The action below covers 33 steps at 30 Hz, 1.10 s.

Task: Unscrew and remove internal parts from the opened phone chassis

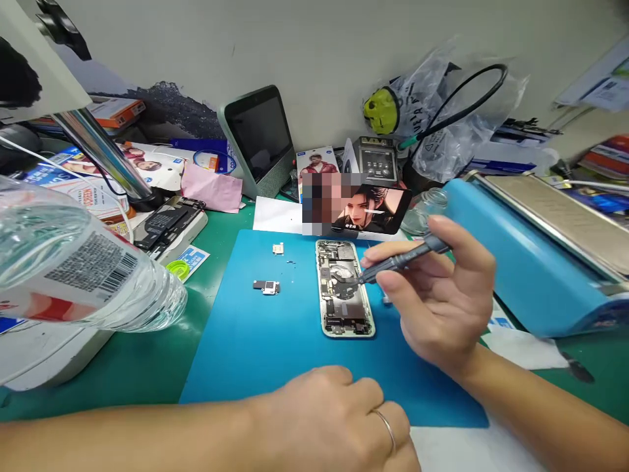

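My right hand [442, 295] grips a dark grey screwdriver [400, 261] between thumb and fingers, its tip angled down-left over the right edge of an opened phone [346, 308]. The phone lies face up on a blue mat [246, 360] with its inner parts bare. My left hand [339, 426], wearing a ring, is low in front with its fingers curled under; what they hold, if anything, is hidden. On the mat left of the phone lie a small black and silver part [268, 287], a little metal plate [278, 249] and tiny bits [291, 262].
A large clear water bottle [162, 298] juts in from the left. At the back are a smart display [260, 137] and a propped phone with a lit picture [383, 210]. A blue device [521, 262] stands at right, near a clear jar [425, 210].
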Each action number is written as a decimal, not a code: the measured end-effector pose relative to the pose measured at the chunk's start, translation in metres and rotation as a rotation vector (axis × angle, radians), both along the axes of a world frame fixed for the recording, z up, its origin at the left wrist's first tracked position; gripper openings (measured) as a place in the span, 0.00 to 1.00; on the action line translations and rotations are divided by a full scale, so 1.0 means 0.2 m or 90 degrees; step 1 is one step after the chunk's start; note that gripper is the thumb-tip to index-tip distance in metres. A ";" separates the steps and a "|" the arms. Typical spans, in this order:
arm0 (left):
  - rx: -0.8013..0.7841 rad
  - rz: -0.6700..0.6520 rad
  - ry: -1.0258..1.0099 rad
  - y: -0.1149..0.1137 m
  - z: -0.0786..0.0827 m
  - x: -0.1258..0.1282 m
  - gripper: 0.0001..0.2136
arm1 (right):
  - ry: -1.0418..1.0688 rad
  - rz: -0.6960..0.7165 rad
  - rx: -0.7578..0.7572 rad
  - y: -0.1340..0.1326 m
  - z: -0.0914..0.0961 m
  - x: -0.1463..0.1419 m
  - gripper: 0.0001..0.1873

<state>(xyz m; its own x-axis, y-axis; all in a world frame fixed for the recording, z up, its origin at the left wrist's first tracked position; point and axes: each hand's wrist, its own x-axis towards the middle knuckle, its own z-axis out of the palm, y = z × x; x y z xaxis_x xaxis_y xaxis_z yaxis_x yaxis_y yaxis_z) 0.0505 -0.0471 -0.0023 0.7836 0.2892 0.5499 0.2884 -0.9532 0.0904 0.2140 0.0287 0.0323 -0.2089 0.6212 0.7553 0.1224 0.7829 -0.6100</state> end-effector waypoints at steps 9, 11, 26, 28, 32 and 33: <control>0.079 0.274 0.120 -0.02 0.01 0.00 0.19 | -0.163 0.067 0.012 -0.03 -0.07 0.08 0.45; 0.069 0.323 0.134 -0.04 -0.01 0.00 0.24 | -0.182 0.083 0.004 -0.02 -0.07 0.09 0.45; 0.044 0.348 0.228 -0.04 0.01 -0.02 0.34 | -0.198 0.129 -0.022 -0.02 -0.09 0.09 0.46; 0.031 0.344 0.234 -0.04 0.02 -0.02 0.32 | -0.197 0.126 -0.025 -0.02 -0.09 0.08 0.46; 0.010 0.348 0.209 -0.04 0.02 -0.01 0.30 | -0.197 0.122 -0.019 -0.01 -0.09 0.07 0.45; 0.006 0.358 0.192 -0.04 0.01 0.00 0.30 | -0.201 0.121 -0.019 -0.02 -0.08 0.07 0.45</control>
<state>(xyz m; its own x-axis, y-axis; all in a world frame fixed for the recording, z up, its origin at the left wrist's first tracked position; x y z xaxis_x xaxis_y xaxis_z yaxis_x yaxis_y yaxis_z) 0.0502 -0.0557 0.0001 0.6341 0.6976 0.3336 0.7563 -0.6493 -0.0797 0.2285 0.0256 0.0160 -0.5424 0.5699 0.6172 0.1618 0.7918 -0.5889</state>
